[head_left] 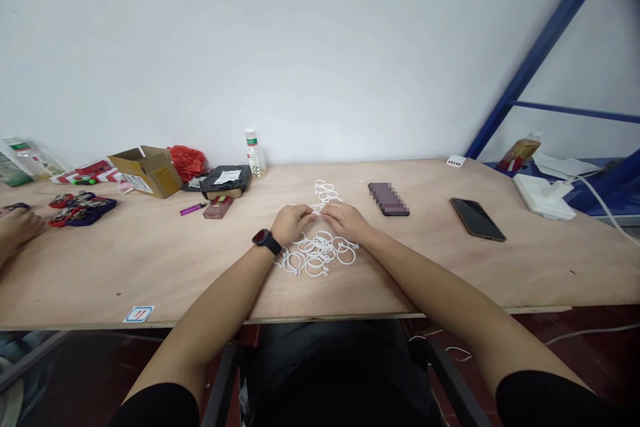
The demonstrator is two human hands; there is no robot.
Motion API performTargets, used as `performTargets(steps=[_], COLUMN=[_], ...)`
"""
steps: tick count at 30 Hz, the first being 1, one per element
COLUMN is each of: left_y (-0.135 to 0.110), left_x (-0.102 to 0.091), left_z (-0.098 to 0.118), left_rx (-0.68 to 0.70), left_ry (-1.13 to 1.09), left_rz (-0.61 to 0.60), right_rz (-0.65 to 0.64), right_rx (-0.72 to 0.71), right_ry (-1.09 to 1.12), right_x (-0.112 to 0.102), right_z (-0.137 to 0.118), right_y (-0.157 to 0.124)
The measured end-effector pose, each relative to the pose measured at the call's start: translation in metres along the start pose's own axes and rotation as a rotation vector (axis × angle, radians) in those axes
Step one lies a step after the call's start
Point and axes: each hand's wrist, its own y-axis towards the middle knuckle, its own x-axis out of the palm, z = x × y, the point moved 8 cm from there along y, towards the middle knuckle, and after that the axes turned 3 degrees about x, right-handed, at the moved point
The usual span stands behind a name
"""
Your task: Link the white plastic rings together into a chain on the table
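Note:
My left hand [292, 223], with a black watch [267, 241] on its wrist, and my right hand [347, 221] meet at the middle of the table. Their fingers are closed in a pinch on one white plastic ring [317, 209], which is partly hidden by the fingertips. Just below my hands lies a loose pile of white plastic rings [316, 253], several with small clip-like ends. Beyond my fingers, a short row of similar rings [323, 188] stretches towards the wall.
To the right lie a pixelated dark phone [389, 199], another phone [477, 219] and a white power strip [543, 196]. On the left are a cardboard box [150, 172], bottle [254, 155], black package [227, 177], dark red pack [218, 207] and purple lighter [193, 209]. Another person's hand [20, 230] rests far left.

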Motion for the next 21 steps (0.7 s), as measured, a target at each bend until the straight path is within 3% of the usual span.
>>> performTargets(steps=[4,8,15,18,21], left_y=[0.001,0.000,-0.007,-0.006,-0.002], left_x=[-0.007,-0.004,0.007,0.009,0.002], left_z=[-0.001,-0.007,-0.016,-0.013,-0.010], left_rx=[-0.016,-0.013,-0.033,-0.005,-0.016], left_ry=[0.029,0.131,0.156,0.187,0.168], left_rz=[0.028,-0.121,-0.316,-0.305,-0.197], right_rz=[0.112,0.206,0.159,0.112,0.119], right_rx=[0.062,0.142,0.393,0.461,0.424], right_ry=[0.010,-0.020,-0.135,-0.158,-0.106], right_x=[-0.009,-0.016,-0.010,-0.008,-0.010], right_z=[0.009,0.025,0.064,0.074,0.067], right_y=[0.000,-0.004,-0.005,-0.007,-0.007])
